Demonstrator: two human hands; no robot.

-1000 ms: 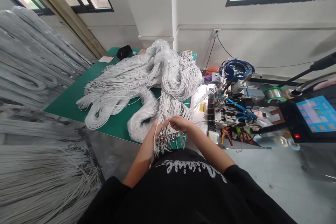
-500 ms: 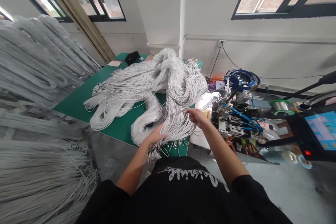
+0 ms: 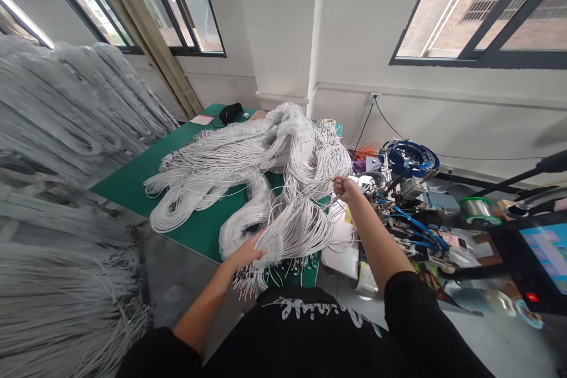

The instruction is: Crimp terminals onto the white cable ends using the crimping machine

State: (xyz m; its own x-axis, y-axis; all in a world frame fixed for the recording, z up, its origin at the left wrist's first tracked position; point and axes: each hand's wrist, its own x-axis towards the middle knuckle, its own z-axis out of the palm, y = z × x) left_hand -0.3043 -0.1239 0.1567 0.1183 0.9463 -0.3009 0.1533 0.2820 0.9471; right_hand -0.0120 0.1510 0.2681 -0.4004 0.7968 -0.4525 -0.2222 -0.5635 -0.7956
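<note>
A large heap of white cables (image 3: 212, 159), partly in clear plastic wrap, lies across the green table (image 3: 128, 180). My right hand (image 3: 345, 189) is closed in a pinch on a few cables, held above the heap's right side beside the machine. Those cables sag back toward the pile. At the near edge, my left hand (image 3: 245, 252) lies against the side of a cable bundle (image 3: 301, 230), thumb and fingers apart. Many small connector ends stick out below that bundle at the table's front edge.
Right of the table stands a machine with a blue bowl feeder (image 3: 410, 156), a wire spool (image 3: 478, 209) and a screen (image 3: 547, 251). More white cables (image 3: 57, 295) hang at the left. A black pouch (image 3: 230, 113) lies on the table's far end.
My right hand has moved right and away from me, drawing the cables along. My left hand has slid left and nearer along the bundle. The view has tilted up slightly.
</note>
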